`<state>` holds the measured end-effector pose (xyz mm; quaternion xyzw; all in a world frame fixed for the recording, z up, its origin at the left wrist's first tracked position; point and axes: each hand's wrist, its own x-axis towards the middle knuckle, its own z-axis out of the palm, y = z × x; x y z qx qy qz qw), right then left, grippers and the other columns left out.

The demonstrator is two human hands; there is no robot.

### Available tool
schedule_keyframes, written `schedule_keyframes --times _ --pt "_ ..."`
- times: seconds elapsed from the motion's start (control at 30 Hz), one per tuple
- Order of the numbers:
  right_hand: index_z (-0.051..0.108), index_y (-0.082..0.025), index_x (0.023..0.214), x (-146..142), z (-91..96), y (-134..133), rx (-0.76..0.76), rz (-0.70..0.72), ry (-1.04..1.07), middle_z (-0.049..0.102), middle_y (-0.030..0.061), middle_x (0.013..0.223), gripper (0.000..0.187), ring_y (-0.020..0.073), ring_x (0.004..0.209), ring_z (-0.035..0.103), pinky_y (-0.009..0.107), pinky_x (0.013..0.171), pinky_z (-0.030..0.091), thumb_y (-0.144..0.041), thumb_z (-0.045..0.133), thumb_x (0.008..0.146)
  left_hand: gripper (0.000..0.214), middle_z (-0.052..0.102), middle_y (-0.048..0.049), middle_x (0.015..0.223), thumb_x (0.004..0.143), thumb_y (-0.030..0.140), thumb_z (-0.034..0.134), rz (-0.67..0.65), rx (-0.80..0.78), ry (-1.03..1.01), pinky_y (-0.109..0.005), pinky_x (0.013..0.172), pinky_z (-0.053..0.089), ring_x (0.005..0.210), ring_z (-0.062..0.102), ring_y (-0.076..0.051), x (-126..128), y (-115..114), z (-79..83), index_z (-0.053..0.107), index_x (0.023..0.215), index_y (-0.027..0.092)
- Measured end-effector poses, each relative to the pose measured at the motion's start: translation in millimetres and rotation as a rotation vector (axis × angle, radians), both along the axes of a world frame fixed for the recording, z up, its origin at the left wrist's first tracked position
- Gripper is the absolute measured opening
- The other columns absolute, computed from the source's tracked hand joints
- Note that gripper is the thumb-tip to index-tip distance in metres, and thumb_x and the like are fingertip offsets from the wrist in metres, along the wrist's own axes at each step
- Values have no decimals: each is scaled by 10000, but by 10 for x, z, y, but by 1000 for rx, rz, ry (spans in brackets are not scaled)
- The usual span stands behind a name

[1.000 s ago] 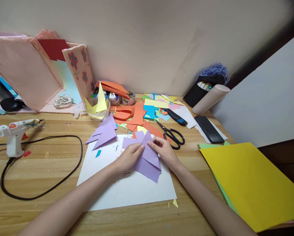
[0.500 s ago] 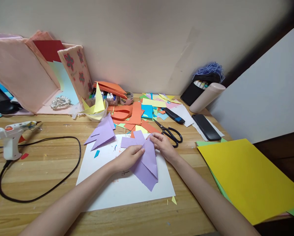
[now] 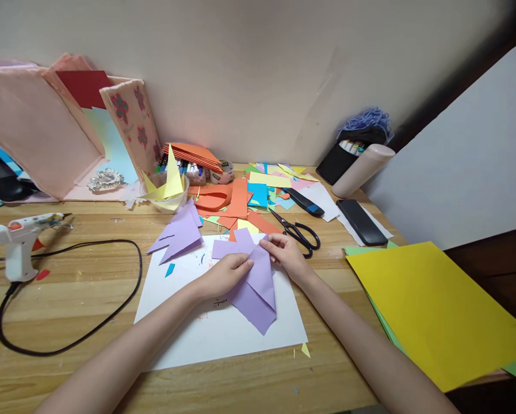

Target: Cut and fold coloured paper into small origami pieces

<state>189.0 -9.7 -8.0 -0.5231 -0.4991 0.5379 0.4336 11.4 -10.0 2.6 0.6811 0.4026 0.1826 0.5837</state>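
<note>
A folded piece of purple paper [image 3: 258,287] is held between both hands over a white sheet [image 3: 184,339]. My left hand [image 3: 226,274] pinches its left side, thumb on top. With thumb and fingertips, my right hand [image 3: 286,253] grips its upper right edge. Behind the folded piece, purple paper strips [image 3: 229,247] stick out on the white sheet. More cut purple paper [image 3: 180,233], with a dark slit or line on it, lies at the sheet's upper left corner. A small blue scrap [image 3: 169,269] rests nearby. Black-handled scissors [image 3: 298,233] lie just beyond my right hand.
A white glue gun [image 3: 20,244] with a looping black cord is at left. Coloured scraps [image 3: 240,198], a box cutter [image 3: 305,202] and a bowl [image 3: 167,198] with yellow paper lie at the back. A phone [image 3: 361,222] and yellow sheets [image 3: 434,316] are at right.
My right fingertips have shifted very slightly along the purple paper's upper edge. Both hands keep their hold, and everything else on the table stays put.
</note>
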Motion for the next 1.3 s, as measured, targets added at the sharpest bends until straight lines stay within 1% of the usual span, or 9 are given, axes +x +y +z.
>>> schedule_keyframes --times 0.2,0.33,0.5,0.63,0.7,0.77,0.97,1.2,1.3 --pt "568 -177 620 19 -27 2 44 -108 -32 402 -59 414 340 74 364 309 228 387 218 -504 603 705 334 469 5 638 827 439 395 -74 -26 22 -249 549 323 591 414 -140 -22 11 10 465 646 167" --pt "544 -173 552 17 -52 -8 134 -155 -61 380 -56 409 360 75 377 332 228 403 254 -483 596 726 321 498 -6 654 823 430 403 -94 -62 9 -245 539 325 587 430 -141 -30 9 26 496 668 165" --pt "556 -177 628 14 -47 11 64 -138 -15 448 -49 401 340 81 334 380 216 368 276 -489 542 763 319 496 -13 657 821 425 406 -92 -60 -9 -247 542 329 588 430 -140 -29 17 6 496 667 161" --pt "595 -176 834 92 -1 28 -18 54 57 536 -51 525 295 89 451 501 200 449 387 -408 673 669 332 496 -18 667 829 430 387 -86 -48 20 -247 546 335 601 441 -142 -31 16 10 501 680 156" --pt "607 -156 849 134 15 22 -73 221 52 584 -28 618 341 104 553 551 208 520 431 -346 740 599 344 502 -20 684 839 434 365 -84 -41 44 -247 554 341 611 449 -142 -33 15 18 513 709 152" --pt "614 -133 812 158 12 13 -110 287 23 604 -9 646 318 107 564 560 211 527 438 -340 739 603 350 505 -20 698 844 434 353 -97 -36 63 -247 564 346 623 452 -141 -35 17 25 521 732 148" --pt "512 -151 576 126 -55 13 -72 175 3 530 -25 448 382 85 377 481 201 414 377 -477 535 775 328 480 -11 699 845 425 347 -122 -54 70 -247 572 352 629 441 -134 -34 35 21 490 730 153" --pt "486 -165 539 84 -88 17 -1 63 21 490 -27 447 406 94 373 451 218 406 364 -474 498 802 318 423 9 649 831 421 363 -116 -15 76 -242 552 344 593 404 -122 -31 27 31 413 644 169" --pt "517 -160 600 96 -52 16 -37 102 55 509 -25 519 388 99 437 484 220 449 394 -493 488 797 324 449 3 658 826 431 368 -97 -20 64 -241 547 349 595 424 -127 -28 26 31 442 654 167"
